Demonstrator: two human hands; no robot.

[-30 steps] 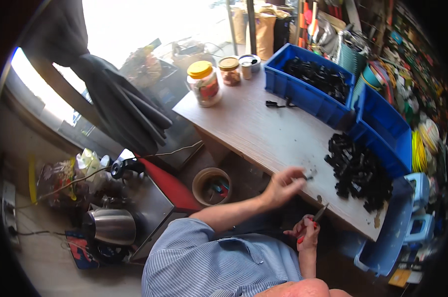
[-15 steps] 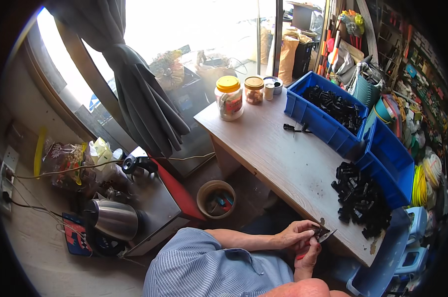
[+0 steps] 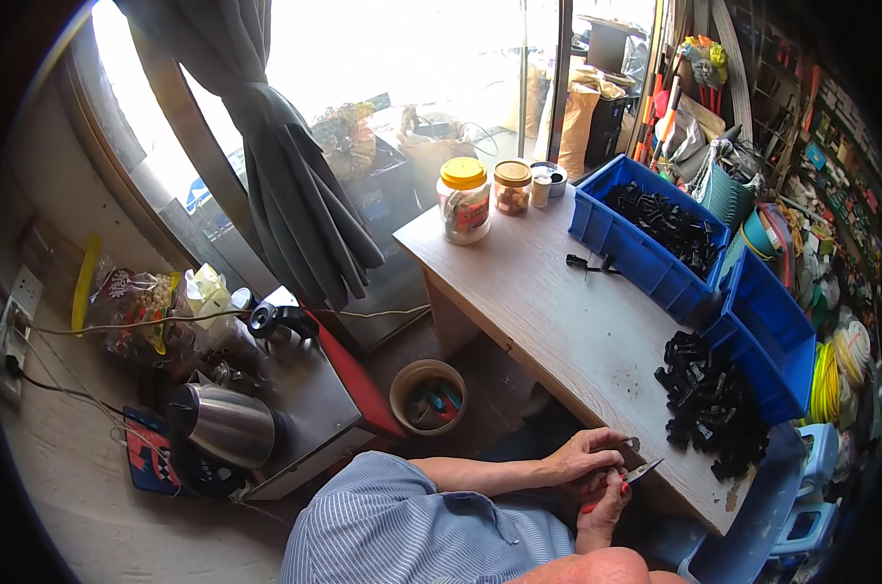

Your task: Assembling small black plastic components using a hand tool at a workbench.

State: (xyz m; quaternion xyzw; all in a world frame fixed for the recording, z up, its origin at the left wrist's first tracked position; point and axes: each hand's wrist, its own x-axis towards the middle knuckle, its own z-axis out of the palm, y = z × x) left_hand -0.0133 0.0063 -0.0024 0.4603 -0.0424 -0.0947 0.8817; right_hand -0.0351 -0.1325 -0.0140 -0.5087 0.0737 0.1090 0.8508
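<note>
My right hand [image 3: 605, 511] is closed around red-handled scissors [image 3: 643, 471], whose pointed metal blades stick out to the right by the table's front edge. Just above it, my left hand [image 3: 582, 457] has its fingers bent together close to the blades. Whatever lies between those fingers is too small and hidden to make out. To the right of both hands, a heap of small black plastic parts [image 3: 712, 399] lies on the wooden table [image 3: 548, 302]. One black part [image 3: 589, 264] rests alone farther back.
A blue crate [image 3: 645, 258] full of black parts stands at the table's back right, beside another blue crate [image 3: 767, 331]. Jars [image 3: 464, 204] line the far end. A bin [image 3: 428, 397] stands on the floor; a steel kettle [image 3: 229, 425] is at left.
The view has shifted slightly, so the table and crates sit a little lower. My hands stay together at the table edge; the scissor blades look closer together now.
</note>
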